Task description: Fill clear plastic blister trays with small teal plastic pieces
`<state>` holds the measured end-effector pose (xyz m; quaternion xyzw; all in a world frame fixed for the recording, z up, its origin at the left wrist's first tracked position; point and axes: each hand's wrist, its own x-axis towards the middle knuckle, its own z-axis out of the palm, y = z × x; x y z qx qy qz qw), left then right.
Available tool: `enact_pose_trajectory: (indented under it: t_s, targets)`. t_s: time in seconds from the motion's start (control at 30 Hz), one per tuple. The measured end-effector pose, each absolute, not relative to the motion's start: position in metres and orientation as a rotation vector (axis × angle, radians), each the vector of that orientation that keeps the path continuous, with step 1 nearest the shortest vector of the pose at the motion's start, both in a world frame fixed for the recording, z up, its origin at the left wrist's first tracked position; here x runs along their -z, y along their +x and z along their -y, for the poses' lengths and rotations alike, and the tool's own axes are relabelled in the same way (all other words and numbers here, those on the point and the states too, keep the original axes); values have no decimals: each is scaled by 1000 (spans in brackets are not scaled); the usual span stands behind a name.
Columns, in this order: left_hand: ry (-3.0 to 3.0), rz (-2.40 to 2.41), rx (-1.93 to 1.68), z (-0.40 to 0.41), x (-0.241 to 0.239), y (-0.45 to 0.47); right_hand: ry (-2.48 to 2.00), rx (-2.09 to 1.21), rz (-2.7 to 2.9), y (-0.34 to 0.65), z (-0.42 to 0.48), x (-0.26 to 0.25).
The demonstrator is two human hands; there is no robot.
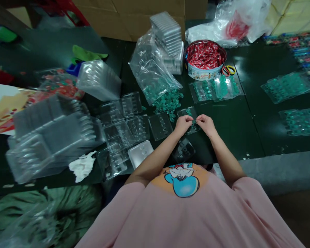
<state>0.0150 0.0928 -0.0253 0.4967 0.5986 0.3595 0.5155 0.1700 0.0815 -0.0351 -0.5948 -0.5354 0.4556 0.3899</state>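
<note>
My left hand (184, 123) and my right hand (205, 124) meet over a clear plastic tray (187, 112), with fingertips pinched close together. Between them is a small green plastic piece (194, 121); its exact shape is too small to make out. Another green piece (188, 111) lies in the tray's upper part. Just beyond my left hand, a heap of loose green pieces (168, 101) spills from a clear plastic bag (152, 65). To the left of my left hand lies a clear tray (160, 126) with moulded hollows, and a further clear tray (184, 150) sits nearer my body.
Stacked clear trays (54, 134) fill the left side, with another stack (166, 32) at the back. A round tin (205, 72) holds red packets beside scissors (228, 70). Trays filled with green pieces (286, 86) lie right. A crumpled tissue (82, 167) is near the front edge.
</note>
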Motion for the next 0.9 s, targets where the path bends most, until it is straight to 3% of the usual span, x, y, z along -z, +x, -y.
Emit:
enact_pose_trajectory:
  t_s: [0.33,0.63,0.9]
  targets:
    - [1667,-1613,-612,-96,24,15,-1725,-813,1726,162,-84,36]
    - [1924,-1577,-599,-91,34,16,-1737,-570,1909,155,-76,42]
    - [1983,-1473,-642,-83,26,-6,-1552,-713,1888,165,-75,33]
